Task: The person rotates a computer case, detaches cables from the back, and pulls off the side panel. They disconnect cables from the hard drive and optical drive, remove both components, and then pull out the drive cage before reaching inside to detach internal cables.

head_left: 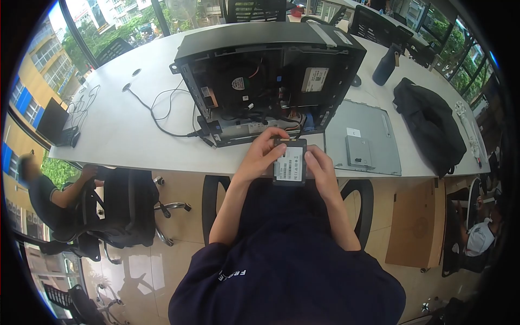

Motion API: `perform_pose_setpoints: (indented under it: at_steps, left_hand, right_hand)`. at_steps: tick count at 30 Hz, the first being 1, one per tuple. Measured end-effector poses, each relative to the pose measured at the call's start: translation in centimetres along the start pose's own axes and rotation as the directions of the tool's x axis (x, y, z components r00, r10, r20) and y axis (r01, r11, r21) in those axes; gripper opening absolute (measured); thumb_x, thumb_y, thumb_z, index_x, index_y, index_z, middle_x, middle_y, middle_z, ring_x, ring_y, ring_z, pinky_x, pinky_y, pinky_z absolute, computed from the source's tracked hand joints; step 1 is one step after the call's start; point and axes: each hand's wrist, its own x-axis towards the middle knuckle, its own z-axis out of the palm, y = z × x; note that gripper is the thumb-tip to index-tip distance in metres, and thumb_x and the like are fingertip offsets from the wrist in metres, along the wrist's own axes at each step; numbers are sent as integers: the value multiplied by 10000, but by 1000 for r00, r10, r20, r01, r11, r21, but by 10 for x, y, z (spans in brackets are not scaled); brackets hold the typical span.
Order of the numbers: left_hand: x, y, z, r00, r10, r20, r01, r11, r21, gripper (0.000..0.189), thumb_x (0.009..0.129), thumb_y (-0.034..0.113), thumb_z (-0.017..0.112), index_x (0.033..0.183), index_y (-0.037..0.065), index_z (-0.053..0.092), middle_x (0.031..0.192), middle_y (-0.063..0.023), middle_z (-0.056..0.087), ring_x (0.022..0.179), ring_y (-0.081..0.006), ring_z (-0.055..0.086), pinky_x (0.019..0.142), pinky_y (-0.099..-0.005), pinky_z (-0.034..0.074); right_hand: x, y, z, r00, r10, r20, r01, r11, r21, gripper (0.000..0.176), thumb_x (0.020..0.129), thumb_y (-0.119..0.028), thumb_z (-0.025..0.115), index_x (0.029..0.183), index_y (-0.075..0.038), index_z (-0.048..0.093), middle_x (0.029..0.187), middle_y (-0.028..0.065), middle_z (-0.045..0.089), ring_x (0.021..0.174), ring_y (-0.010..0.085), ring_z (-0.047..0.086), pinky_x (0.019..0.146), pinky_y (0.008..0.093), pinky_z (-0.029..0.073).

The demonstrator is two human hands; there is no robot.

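Note:
In the head view a flat dark drive with a white label [290, 163] is held between both hands, over the table's front edge. My left hand [265, 155] grips its left side, with the thumb on the label and fingers at its upper edge. On the drive's right side, my right hand [320, 167] has its fingers closed around the edge. Just behind the hands stands an open black computer case [265, 81], its inside facing me, with a fan, cables and metal parts showing.
A grey side panel [387, 130] lies right of the case, bearing a small grey box [358, 151]. Farther right are a dark bottle [385, 66] and black bag [430, 122]. Cables [157, 116] lie left. A person [57, 195] sits at far left; a cardboard box [414, 222] stands below right.

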Motion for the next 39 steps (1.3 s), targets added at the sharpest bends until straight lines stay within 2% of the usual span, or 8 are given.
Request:
perform_pose_setpoints:
  at_steps: [2,6,9,12,14,19,35,39]
  left_hand:
    - [1,-2,7,1000,25,-7,-24,997,73,293,991,123,594,1252,52,480,998,-41,663,915,-67,608,798,-247,478]
    - [6,-5,24,993,119,-26,-112,976,188,347,1004,154,573,1306,46,441,999,-57,637,911,-90,574,797,-264,451]
    - [13,-14,15,989,122,81,-126,991,54,350,1003,167,572,1302,45,438,958,-58,621,889,-118,575,794,-267,451]
    - [17,-18,18,999,25,42,-32,986,165,327,983,164,594,1261,40,475,909,-45,608,841,-126,572,769,-275,458]
    - [18,-19,23,997,63,52,-81,846,527,267,963,152,609,1188,30,531,892,-29,610,812,-116,565,740,-285,465]
    - [17,-16,30,990,84,110,-136,747,651,226,945,143,622,1125,16,573,849,-49,593,774,-153,571,720,-305,473]
    - [9,-23,31,987,124,101,-158,660,734,194,948,145,600,1107,34,591,909,-71,614,834,-203,606,766,-346,490]
    - [0,-25,35,961,220,168,-256,472,844,226,938,136,598,1145,49,576,1037,-101,627,977,-264,641,860,-377,495]
  right_hand:
    - [-2,-9,-3,979,-52,197,98,967,-233,215,952,-176,648,1035,23,648,980,48,616,866,94,571,676,236,447]
    - [-4,-31,-20,962,-213,169,267,859,-437,191,931,-144,663,992,37,659,921,39,610,832,90,552,719,235,436]
    - [-4,-52,-42,955,-289,-71,240,887,-394,161,935,-122,663,971,34,654,891,16,615,833,81,534,722,235,418]
    - [-2,-62,-83,882,-314,-351,164,904,-395,175,954,-151,662,941,23,648,841,-2,621,780,55,524,688,225,412]
    - [-2,-58,-132,813,-370,-449,69,828,-557,190,964,-170,654,955,19,650,769,-6,604,726,48,521,669,220,423]
    - [-12,-60,-202,653,-300,-695,-254,778,-575,282,952,-236,665,916,43,647,735,49,639,687,82,548,642,250,445]
    - [2,-17,-259,624,-576,-528,-230,511,-829,317,928,-226,653,1089,47,675,964,182,718,881,283,673,829,382,512]
    - [5,-25,-254,704,-430,-565,-303,538,-787,361,923,-237,659,1165,31,672,1051,195,716,942,302,690,876,387,517]
